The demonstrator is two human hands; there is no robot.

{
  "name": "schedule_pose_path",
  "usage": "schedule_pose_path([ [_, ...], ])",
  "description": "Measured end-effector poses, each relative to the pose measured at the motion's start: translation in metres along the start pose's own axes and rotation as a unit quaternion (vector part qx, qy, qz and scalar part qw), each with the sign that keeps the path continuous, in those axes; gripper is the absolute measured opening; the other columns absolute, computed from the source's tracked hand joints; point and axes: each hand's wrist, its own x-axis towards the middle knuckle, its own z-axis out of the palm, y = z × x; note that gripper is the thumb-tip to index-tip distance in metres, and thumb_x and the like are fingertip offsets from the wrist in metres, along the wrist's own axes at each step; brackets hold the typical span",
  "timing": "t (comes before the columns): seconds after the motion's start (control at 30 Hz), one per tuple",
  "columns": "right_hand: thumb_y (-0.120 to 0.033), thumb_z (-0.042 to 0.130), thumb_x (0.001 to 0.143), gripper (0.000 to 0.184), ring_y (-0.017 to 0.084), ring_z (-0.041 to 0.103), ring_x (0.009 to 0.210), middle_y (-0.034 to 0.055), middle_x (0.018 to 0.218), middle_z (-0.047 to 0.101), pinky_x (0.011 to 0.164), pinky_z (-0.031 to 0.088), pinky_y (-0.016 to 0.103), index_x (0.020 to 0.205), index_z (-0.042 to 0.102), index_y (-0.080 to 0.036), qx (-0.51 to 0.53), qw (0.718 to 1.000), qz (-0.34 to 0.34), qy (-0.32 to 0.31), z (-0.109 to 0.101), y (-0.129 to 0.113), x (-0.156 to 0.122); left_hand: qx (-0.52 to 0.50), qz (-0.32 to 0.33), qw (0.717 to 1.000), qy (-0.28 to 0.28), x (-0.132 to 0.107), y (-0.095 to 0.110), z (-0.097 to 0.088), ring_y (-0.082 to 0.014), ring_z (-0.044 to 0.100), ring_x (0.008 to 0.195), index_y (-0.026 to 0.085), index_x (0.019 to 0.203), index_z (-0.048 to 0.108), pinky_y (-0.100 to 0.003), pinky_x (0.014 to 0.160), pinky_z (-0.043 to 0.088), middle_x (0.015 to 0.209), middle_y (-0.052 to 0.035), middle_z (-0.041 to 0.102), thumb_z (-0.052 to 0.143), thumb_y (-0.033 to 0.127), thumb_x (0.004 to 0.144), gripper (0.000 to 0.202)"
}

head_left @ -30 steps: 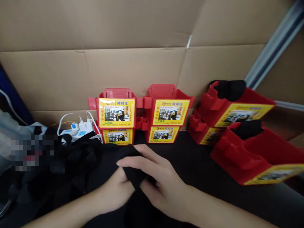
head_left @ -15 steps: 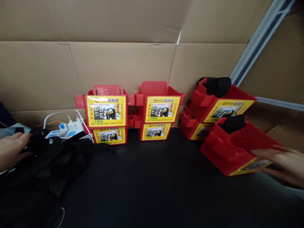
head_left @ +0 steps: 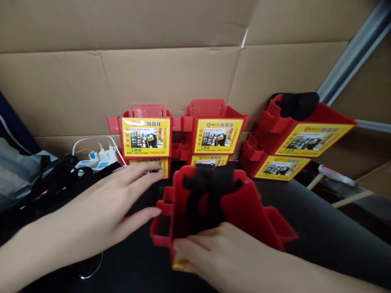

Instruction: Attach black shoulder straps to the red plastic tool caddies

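My right hand (head_left: 210, 252) is closed over the near wall of a red plastic tool box (head_left: 253, 207), in front of me over the black table. A black strap (head_left: 207, 187) is looped over the box's far edge and hangs down inside it. My left hand (head_left: 119, 199) holds nothing; its fingers are stretched out toward the box's left side, just short of its small side holder (head_left: 161, 236). Most of the box's yellow label is hidden by my right hand.
Behind stand stacked red tool boxes with yellow labels: a left stack (head_left: 146, 136), a middle stack (head_left: 218, 136) and a right stack (head_left: 314, 138) with black straps. A white power strip (head_left: 97, 162) with cables and black straps (head_left: 61, 187) lie left. Cardboard (head_left: 171, 81) lines the back.
My right hand has brought the strapped tool box from the right side to the middle. My left hand has left the black straps and moved right, toward the box.
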Motion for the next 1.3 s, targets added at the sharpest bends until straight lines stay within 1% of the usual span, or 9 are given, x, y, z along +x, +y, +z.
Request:
schedule_pose_path([
  [0.13,-0.021,0.053,0.084,0.015,0.016,0.063,0.077,0.0031,0.092,0.066,0.06,0.047,0.025,0.096,0.061,-0.018,-0.061,0.996,-0.057,-0.027,-0.008,-0.002,0.025,-0.077,-0.005,0.997,-0.016,0.023,0.006,0.011,-0.0235,0.044,0.123,0.024,0.136,0.031,-0.038,0.099,0.043,0.141,-0.0079,0.035,0.052,0.039,0.083,0.058],
  [0.3,-0.034,0.052,0.085,0.02,0.015,0.061,0.066,0.0018,0.074,0.064,0.056,0.044,0.024,0.076,0.061,-0.019,-0.075,0.99,0.119,0.011,-0.029,0.033,0.021,-0.126,0.018,0.991,-0.038,0.04,-0.022,0.019,-0.0205,0.052,0.115,0.026,0.133,0.035,-0.036,0.093,0.046,0.131,-0.0045,0.05,0.055,0.016,0.079,0.059],
  [0.4,-0.033,0.051,0.085,0.017,0.017,0.062,0.065,0.0031,0.079,0.064,0.055,0.044,0.026,0.09,0.061,-0.02,-0.087,0.982,0.166,0.008,-0.028,0.042,0.022,-0.126,0.026,0.991,-0.026,0.05,-0.029,0.015,-0.019,0.06,0.103,0.028,0.125,0.045,-0.033,0.085,0.049,0.118,-0.0004,0.061,0.058,0.02,0.079,0.048],
  [0.53,-0.019,0.049,0.084,0.043,0.017,0.064,0.068,0.0071,0.101,0.063,0.059,0.047,0.027,0.126,0.047,-0.028,-0.086,0.986,0.133,-0.047,-0.017,0.038,0.026,-0.09,0.088,0.991,-0.033,0.058,-0.027,0.009,-0.0184,0.058,0.105,0.034,0.129,0.041,-0.03,0.085,0.048,0.12,0.0007,0.059,0.054,0.014,0.08,0.054],
  [0.77,-0.006,0.057,0.075,0.074,0.023,0.066,0.072,0.0098,0.099,0.067,0.065,0.05,0.033,0.138,0.032,-0.035,-0.125,0.966,0.111,-0.199,-0.003,0.027,0.046,-0.042,0.111,0.99,-0.073,0.052,-0.024,0.008,-0.0158,0.061,0.088,0.041,0.134,0.032,-0.026,0.068,0.048,0.11,-0.0005,0.057,0.041,0.001,0.081,0.067],
  [1.0,0.002,0.051,0.073,0.042,0.022,0.067,0.078,0.0056,0.088,0.069,0.063,0.05,0.029,0.099,0.069,-0.025,-0.021,0.969,0.098,-0.225,0.008,0.028,0.045,-0.057,0.084,0.994,-0.045,0.058,-0.025,0.015,-0.015,0.059,0.092,0.037,0.135,0.033,-0.027,0.075,0.049,0.118,-0.0001,0.055,0.04,0.003,0.082,0.063],
  [1.13,0.001,0.049,0.073,0.032,0.018,0.065,0.066,0.0042,0.078,0.068,0.055,0.047,0.026,0.081,0.07,-0.021,0.009,0.981,0.091,-0.171,-0.001,0.038,0.044,-0.071,0.078,0.994,-0.03,0.056,-0.025,0.012,-0.0176,0.056,0.104,0.03,0.131,0.04,-0.029,0.083,0.048,0.132,-0.0027,0.046,0.042,0.004,0.081,0.057],
  [1.23,-0.003,0.049,0.073,0.026,0.014,0.062,0.067,0.0001,0.078,0.065,0.059,0.047,0.024,0.083,0.064,-0.021,0.117,0.989,0.092,-0.004,-0.022,0.047,0.045,-0.11,0.048,0.992,0.049,0.049,-0.023,-0.002,-0.0206,0.051,0.111,0.026,0.122,0.051,-0.032,0.091,0.045,0.13,-0.0046,0.047,0.047,0.01,0.082,0.044],
  [1.3,-0.004,0.046,0.076,0.021,0.009,0.057,0.059,-0.0025,0.073,0.061,0.054,0.047,0.019,0.082,0.059,-0.019,0.23,0.957,0.122,0.125,-0.035,0.052,0.045,-0.208,-0.005,0.968,0.138,0.043,-0.019,-0.011,-0.0208,0.052,0.108,0.022,0.111,0.058,-0.032,0.089,0.046,0.119,-0.0057,0.055,0.046,0.02,0.086,0.027],
])
